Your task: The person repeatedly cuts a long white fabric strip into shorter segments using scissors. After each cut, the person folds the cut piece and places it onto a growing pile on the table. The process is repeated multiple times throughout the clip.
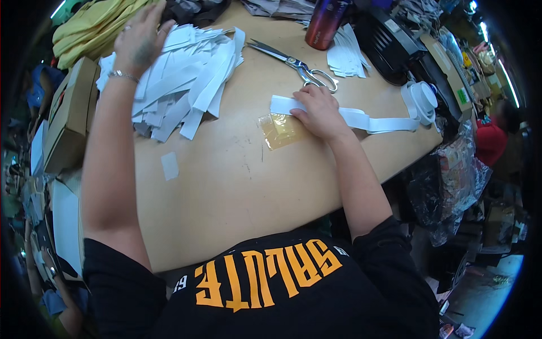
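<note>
My left hand (140, 44) is stretched out at the far left, fingers extended and thumb apart. It is beside folded yellow cloth (84, 28) and over the edge of a heap of cut white strips (180, 73); nothing shows in it. My right hand (320, 112) has its thumb and fingers on a white band (287, 105) near its free end. The band runs right across the table to a white roll (419, 101). Under the band's end, clear yellowish tape (276, 134) is stuck to the table. Scissors (296, 65) lie partly spread just beyond my right hand.
A dark red bottle (327, 22) stands at the back, next to a smaller bunch of white strips (345, 52). A black machine (389, 42) sits at the far right. A cardboard box (70, 116) stands at the left edge. A small white piece (170, 166) lies on the table (226, 198).
</note>
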Action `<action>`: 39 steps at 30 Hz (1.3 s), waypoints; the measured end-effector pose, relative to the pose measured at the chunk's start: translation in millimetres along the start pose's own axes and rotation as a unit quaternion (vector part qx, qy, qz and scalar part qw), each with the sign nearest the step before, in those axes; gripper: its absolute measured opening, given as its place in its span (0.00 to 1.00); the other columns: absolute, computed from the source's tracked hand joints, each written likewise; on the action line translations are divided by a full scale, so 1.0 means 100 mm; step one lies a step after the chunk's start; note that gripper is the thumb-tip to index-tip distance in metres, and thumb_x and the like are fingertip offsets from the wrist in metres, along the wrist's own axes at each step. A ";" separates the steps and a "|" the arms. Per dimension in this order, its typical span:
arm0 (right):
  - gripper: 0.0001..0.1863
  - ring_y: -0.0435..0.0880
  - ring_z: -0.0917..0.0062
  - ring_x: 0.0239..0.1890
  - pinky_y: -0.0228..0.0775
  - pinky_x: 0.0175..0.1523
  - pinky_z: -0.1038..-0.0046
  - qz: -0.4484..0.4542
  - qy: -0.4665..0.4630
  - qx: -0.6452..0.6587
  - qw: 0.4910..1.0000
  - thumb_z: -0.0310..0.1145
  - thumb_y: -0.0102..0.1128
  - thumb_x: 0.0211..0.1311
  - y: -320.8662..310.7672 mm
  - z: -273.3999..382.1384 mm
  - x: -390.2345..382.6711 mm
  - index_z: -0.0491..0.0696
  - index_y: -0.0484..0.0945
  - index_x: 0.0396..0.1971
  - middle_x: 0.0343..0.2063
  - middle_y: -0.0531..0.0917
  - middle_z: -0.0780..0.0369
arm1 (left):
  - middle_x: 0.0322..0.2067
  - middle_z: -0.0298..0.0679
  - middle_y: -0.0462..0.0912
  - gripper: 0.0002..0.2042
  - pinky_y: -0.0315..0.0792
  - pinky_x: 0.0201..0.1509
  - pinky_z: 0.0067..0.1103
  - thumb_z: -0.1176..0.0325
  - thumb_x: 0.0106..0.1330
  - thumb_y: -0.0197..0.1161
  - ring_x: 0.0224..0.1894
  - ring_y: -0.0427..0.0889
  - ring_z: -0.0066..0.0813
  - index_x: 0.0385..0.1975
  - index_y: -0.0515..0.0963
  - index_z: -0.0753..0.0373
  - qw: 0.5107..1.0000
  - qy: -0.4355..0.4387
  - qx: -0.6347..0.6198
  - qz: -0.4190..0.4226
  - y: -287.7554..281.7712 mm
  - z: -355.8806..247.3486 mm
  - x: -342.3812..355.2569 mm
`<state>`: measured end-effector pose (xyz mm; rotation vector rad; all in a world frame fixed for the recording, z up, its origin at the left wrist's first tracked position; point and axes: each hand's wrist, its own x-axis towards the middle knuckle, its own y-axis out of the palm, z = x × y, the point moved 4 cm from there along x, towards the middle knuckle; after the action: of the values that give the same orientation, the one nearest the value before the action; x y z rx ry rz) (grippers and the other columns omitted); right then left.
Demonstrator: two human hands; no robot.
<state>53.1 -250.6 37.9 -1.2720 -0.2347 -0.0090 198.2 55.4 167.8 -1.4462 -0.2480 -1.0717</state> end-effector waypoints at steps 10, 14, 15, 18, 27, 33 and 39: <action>0.10 0.78 0.65 0.40 0.59 0.54 0.64 0.113 -0.034 0.148 0.982 0.36 0.64 0.51 -0.08 0.34 -0.25 0.50 0.74 0.31 0.28 0.80 0.61 | 0.38 0.44 0.77 0.14 0.72 0.40 0.32 0.66 0.57 0.63 0.40 0.77 0.42 0.43 0.75 0.62 0.928 0.012 -0.330 0.170 -0.14 -2.05 -1.23; 0.10 0.80 0.64 0.39 0.57 0.55 0.61 0.183 -0.075 0.191 0.961 0.36 0.62 0.54 -0.17 0.67 -0.56 0.49 0.74 0.32 0.28 0.81 0.59 | 0.29 0.44 0.76 0.05 0.71 0.33 0.32 0.73 0.57 0.61 0.31 0.77 0.43 0.32 0.74 0.64 0.890 0.032 -0.383 0.244 -0.46 -1.98 -1.50; 0.13 0.79 0.64 0.43 0.56 0.57 0.60 0.210 -0.071 0.167 0.961 0.39 0.63 0.53 -0.18 0.73 -0.64 0.50 0.74 0.35 0.32 0.81 0.59 | 0.27 0.42 0.75 0.04 0.71 0.31 0.31 0.74 0.57 0.61 0.29 0.77 0.41 0.29 0.73 0.63 0.887 0.036 -0.390 0.244 -0.57 -1.96 -1.58; 0.18 0.77 0.68 0.42 0.60 0.56 0.65 0.013 -0.153 0.187 0.970 0.40 0.69 0.49 -0.28 0.63 -0.86 0.50 0.75 0.37 0.34 0.79 0.62 | 0.27 0.46 0.73 0.02 0.69 0.34 0.31 0.77 0.59 0.57 0.30 0.75 0.46 0.31 0.73 0.67 0.870 -0.049 -0.404 0.279 -0.77 -1.68 -1.88; 0.31 0.79 0.65 0.47 0.70 0.53 0.69 -0.259 0.272 0.127 0.918 0.43 0.72 0.43 -1.28 -2.37 -0.80 0.43 0.76 0.47 0.45 0.80 0.53 | 0.26 0.45 0.72 0.02 0.68 0.36 0.27 0.77 0.64 0.54 0.29 0.72 0.41 0.30 0.72 0.68 0.891 -0.178 -0.354 0.224 -0.88 -1.09 -2.39; 0.38 0.77 0.61 0.53 0.67 0.58 0.68 -0.182 0.390 0.006 0.903 0.52 0.71 0.39 -1.46 -3.53 -0.68 0.46 0.75 0.50 0.48 0.78 0.50 | 0.26 0.43 0.71 0.05 0.67 0.34 0.24 0.76 0.66 0.52 0.28 0.70 0.38 0.29 0.71 0.68 0.886 -0.203 -0.360 0.212 -0.80 -1.08 -2.47; 0.58 0.68 0.57 0.61 0.61 0.63 0.63 -0.116 0.452 -0.034 0.884 0.61 0.74 0.27 -1.41 -3.68 -0.41 0.52 0.61 0.63 0.59 0.66 0.46 | 0.26 0.42 0.70 0.05 0.66 0.34 0.23 0.75 0.67 0.51 0.27 0.69 0.35 0.29 0.70 0.67 0.880 -0.237 -0.337 0.236 -0.78 -1.05 -2.56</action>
<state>55.9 -646.1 62.9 -1.1798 0.4293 -0.8090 -43.3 92.8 17.1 -2.2506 0.1624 -0.3799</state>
